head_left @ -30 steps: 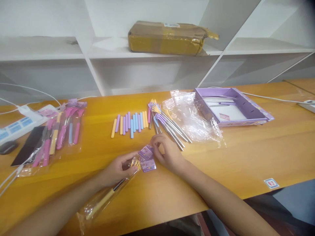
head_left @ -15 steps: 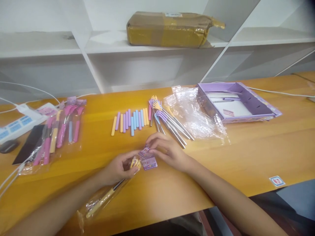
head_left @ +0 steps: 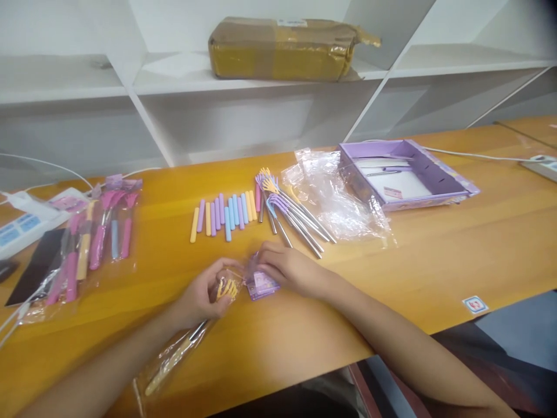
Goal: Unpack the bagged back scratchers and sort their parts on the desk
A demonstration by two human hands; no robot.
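Note:
My left hand (head_left: 208,295) is closed around the head end of a yellow back scratcher (head_left: 227,288) in a clear plastic sleeve. Its metal rod and yellow handle slant down toward the table's front edge. Just to the right, my right hand (head_left: 290,268) pinches the small purple printed card (head_left: 263,283) at the top of the sleeve; the fingertips partly cover it. Beyond my hands lies a row of yellow, purple and blue handles (head_left: 221,215). Beside it is a pile of metal-rod scratcher heads (head_left: 296,216).
Bagged back scratchers (head_left: 102,229) lie at the left, near a white power strip (head_left: 32,219) and cables. Crumpled clear plastic (head_left: 335,203) touches a purple open box (head_left: 374,194) at the right. A taped carton (head_left: 282,52) sits on the shelf behind.
My right hand has closed more over the purple card, which has turned and is partly covered. The left hand still holds the scratcher. The whole view has shifted slightly.

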